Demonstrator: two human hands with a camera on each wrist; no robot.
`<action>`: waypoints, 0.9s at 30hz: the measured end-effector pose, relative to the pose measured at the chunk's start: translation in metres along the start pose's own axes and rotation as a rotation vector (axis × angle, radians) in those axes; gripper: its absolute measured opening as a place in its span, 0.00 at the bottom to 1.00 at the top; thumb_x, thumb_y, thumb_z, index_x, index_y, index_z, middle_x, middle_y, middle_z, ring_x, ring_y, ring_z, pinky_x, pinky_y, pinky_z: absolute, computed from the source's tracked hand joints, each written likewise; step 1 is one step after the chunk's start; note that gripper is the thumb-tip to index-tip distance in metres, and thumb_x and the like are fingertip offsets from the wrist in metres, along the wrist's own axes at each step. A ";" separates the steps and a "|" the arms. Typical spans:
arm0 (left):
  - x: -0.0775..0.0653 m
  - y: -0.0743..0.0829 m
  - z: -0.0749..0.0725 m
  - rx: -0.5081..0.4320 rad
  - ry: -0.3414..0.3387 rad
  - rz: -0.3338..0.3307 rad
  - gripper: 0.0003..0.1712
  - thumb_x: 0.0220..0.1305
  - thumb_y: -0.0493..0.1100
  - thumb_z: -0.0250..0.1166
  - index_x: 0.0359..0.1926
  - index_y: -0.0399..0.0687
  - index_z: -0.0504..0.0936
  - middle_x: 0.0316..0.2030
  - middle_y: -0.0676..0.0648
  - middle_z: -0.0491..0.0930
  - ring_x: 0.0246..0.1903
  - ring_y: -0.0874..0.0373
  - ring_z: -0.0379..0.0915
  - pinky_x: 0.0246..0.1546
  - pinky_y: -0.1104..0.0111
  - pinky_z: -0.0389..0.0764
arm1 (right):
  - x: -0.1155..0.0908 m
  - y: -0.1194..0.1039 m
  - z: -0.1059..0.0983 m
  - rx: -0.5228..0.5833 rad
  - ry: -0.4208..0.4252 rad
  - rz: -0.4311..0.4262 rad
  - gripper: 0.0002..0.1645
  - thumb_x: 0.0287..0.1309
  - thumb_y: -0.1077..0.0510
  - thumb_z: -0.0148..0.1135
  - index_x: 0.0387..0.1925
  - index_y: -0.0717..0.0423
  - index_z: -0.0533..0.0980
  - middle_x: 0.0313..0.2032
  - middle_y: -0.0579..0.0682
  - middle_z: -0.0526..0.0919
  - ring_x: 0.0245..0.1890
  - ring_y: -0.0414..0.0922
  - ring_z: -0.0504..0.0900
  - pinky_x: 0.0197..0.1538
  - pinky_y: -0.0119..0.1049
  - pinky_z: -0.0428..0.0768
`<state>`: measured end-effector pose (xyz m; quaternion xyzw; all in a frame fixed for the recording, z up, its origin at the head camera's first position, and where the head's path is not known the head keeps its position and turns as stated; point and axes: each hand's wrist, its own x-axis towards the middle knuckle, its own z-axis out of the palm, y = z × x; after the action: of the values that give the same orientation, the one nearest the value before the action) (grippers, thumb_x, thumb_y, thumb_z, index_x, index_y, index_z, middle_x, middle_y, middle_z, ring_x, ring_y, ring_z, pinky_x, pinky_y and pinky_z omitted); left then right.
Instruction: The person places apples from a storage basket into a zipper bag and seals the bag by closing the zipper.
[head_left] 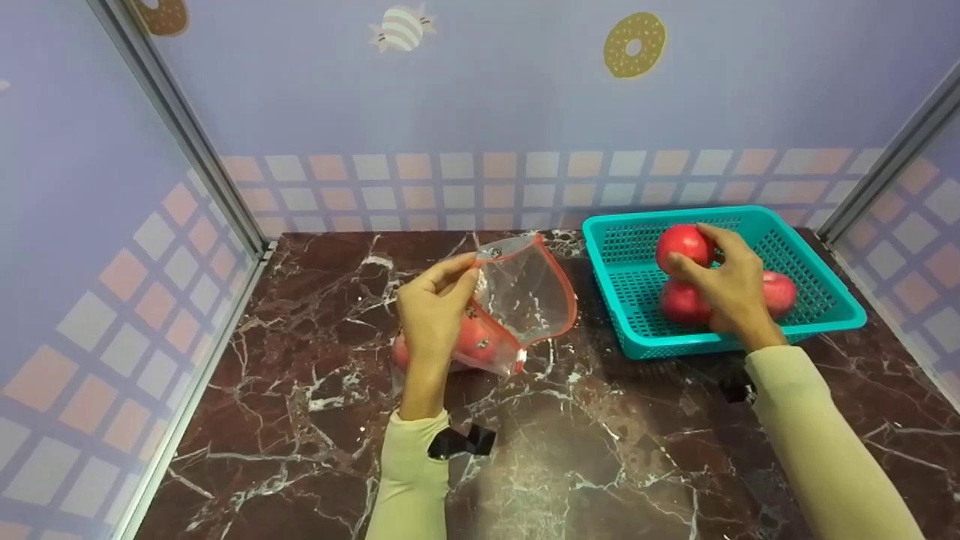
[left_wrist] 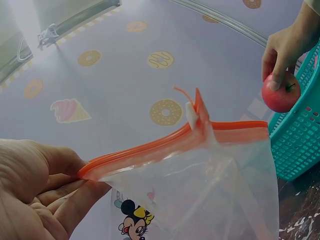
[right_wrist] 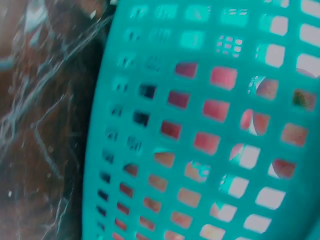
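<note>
My left hand (head_left: 431,315) pinches the orange-edged rim of a clear plastic zip bag (head_left: 529,296), whose mouth gapes toward the right. Red apples (head_left: 474,341) lie inside the bag on the counter, partly hidden by that hand. In the left wrist view the slider and a cartoon mouse print show on the bag (left_wrist: 200,185). My right hand (head_left: 733,281) grips a red apple (head_left: 681,249) between thumb and fingers, over a teal plastic basket (head_left: 675,345). Beneath it, more apples (head_left: 780,292) sit in the basket, some behind the hand. The right wrist view shows mostly basket mesh (right_wrist: 195,125).
A dark red marbled counter (head_left: 315,450) carries everything. Patterned lilac panels (head_left: 495,97) close off its back and both sides, with metal strips (head_left: 187,127) at the corners. The basket stands near the back right, close to the panel.
</note>
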<state>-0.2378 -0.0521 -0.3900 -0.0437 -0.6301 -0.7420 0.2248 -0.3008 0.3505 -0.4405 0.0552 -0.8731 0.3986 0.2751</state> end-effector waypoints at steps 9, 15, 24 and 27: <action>0.001 0.000 0.001 0.012 -0.002 -0.002 0.10 0.61 0.24 0.73 0.44 0.31 0.91 0.41 0.38 0.90 0.41 0.50 0.90 0.41 0.69 0.91 | -0.006 -0.034 0.007 0.129 0.057 -0.014 0.36 0.61 0.61 0.80 0.68 0.62 0.78 0.63 0.57 0.81 0.61 0.51 0.80 0.61 0.29 0.82; 0.001 -0.001 0.000 0.011 -0.003 -0.007 0.11 0.62 0.24 0.73 0.45 0.30 0.90 0.42 0.36 0.90 0.42 0.48 0.89 0.46 0.67 0.90 | -0.016 -0.080 0.013 0.252 0.071 -0.089 0.34 0.58 0.71 0.77 0.66 0.72 0.76 0.61 0.65 0.81 0.60 0.48 0.82 0.61 0.30 0.83; 0.000 -0.001 -0.002 0.037 -0.020 0.016 0.09 0.64 0.25 0.73 0.45 0.30 0.91 0.40 0.38 0.91 0.40 0.50 0.89 0.36 0.72 0.90 | -0.025 -0.095 0.033 0.482 0.015 -0.197 0.37 0.55 0.76 0.76 0.67 0.65 0.78 0.62 0.59 0.81 0.59 0.47 0.83 0.62 0.36 0.84; 0.001 -0.002 -0.001 0.036 -0.018 0.024 0.09 0.63 0.25 0.73 0.45 0.31 0.91 0.40 0.38 0.90 0.40 0.50 0.89 0.36 0.72 0.90 | -0.031 -0.102 0.040 0.506 -0.014 -0.250 0.37 0.55 0.76 0.77 0.67 0.63 0.78 0.63 0.58 0.81 0.60 0.51 0.82 0.63 0.39 0.84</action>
<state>-0.2390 -0.0531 -0.3913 -0.0538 -0.6448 -0.7273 0.2290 -0.2596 0.2486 -0.4098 0.2322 -0.7341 0.5666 0.2935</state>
